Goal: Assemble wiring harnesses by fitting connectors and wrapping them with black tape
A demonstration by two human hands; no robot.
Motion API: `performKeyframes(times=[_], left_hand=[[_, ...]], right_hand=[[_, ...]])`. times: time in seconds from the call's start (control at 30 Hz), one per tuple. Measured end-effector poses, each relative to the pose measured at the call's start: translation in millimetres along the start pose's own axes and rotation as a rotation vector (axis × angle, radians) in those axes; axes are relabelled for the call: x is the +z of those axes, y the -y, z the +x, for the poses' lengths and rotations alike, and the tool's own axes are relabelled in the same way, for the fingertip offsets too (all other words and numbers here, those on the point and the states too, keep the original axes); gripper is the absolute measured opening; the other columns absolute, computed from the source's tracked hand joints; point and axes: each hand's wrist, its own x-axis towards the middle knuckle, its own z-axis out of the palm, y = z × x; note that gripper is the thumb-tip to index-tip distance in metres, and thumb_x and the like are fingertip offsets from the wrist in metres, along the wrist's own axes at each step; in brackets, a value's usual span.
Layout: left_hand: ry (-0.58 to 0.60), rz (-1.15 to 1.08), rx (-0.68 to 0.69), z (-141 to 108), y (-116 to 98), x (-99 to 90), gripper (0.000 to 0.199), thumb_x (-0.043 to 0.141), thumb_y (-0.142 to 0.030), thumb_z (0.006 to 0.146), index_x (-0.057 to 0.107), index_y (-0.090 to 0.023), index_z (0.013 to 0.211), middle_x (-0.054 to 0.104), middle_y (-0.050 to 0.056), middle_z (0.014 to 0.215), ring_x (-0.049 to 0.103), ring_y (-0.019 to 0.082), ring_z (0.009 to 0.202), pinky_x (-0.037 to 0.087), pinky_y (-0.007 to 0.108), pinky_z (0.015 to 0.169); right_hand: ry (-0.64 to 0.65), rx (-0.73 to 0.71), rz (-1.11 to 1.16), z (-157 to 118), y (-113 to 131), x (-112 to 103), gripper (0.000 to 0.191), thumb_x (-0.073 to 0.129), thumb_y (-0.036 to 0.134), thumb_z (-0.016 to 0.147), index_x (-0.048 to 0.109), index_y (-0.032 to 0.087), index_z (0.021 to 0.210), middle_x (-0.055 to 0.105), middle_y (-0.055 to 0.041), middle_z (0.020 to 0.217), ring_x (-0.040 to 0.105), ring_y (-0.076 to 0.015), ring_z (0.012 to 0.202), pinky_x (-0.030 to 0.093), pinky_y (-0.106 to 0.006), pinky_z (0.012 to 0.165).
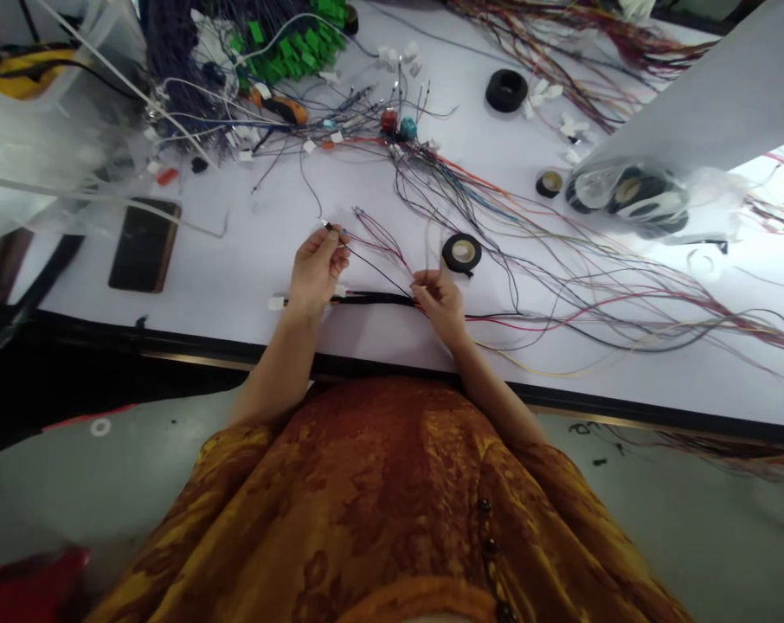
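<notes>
White tabletop (242, 268): fingers (330, 242) pinch wires (375, 267); plastic bag (709, 195) holds tape rolls (631, 187).

The left hand (318, 264) pinches a dark wire (380, 271) near its end; the wire runs to the right hand's (440, 303) closed fingers. A tape roll (462, 266) lies just beside that hand. On the table (242, 260), a phone (144, 247) lies to the left, green connectors (301, 50) beyond.

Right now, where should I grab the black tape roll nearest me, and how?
Probably pinch one side of the black tape roll's ring, between hole and outer edge, coming straight down from above. It lies flat on the white table with its hole facing up, so that looks easiest. I'd avoid the loose end sticking out on your side.
</notes>
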Motion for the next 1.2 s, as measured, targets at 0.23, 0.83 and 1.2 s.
performKeyframes(times=[0.23, 0.83, 1.2], left_hand=[[-0.008, 0.140, 0.116, 2.9, 4.4, 6.6, 0.032, 0.076, -0.025, 0.087, 0.056, -0.017, 0.064, 0.068, -0.002, 0.070, 0.053, 0.001, 0.050, 0.040, 0.011, 0.043], [-0.253, 0.734, 0.233, -12.0, -1.3, -13.9, 0.032, 0.056, -0.052, 0.086, 0.042, -0.025, 0.078, 0.067, 0.002, 0.084, 0.063, 0.018, 0.078, 0.051, 0.035, 0.072], [-0.036, 1.719, 0.001, -4.4, -29.7, -21.5, 0.077, 0.033, -0.075, 0.087, 0.050, -0.017, 0.134, 0.070, 0.025, 0.120, 0.067, 0.045, 0.115, 0.051, 0.051, 0.094]], right_hand=[[0.137, -0.202, -0.450, 1.6, -3.2, 7.2, 0.014, 0.062, 0.027, 0.090, 0.061, 0.019, 0.079, 0.059, -0.0027, 0.085, 0.052, -0.0134, 0.073, 0.044, -0.028, 0.072], [-0.178, 0.094, -0.087, 10.7, -6.1, 7.0, 0.026, 0.043, 0.047, 0.093, 0.041, 0.027, 0.078, 0.047, 0.0039, 0.058, 0.050, -0.0139, 0.051, 0.045, -0.029, 0.051], [-0.463, -0.588, -0.430, 16.3, 77.0, -77.6, 0.035, 0.054, 0.034, 0.087, 0.062, 0.042, 0.120, 0.071, -0.0013, 0.093, 0.070, -0.0226, 0.077, 0.063, -0.045, 0.071]])
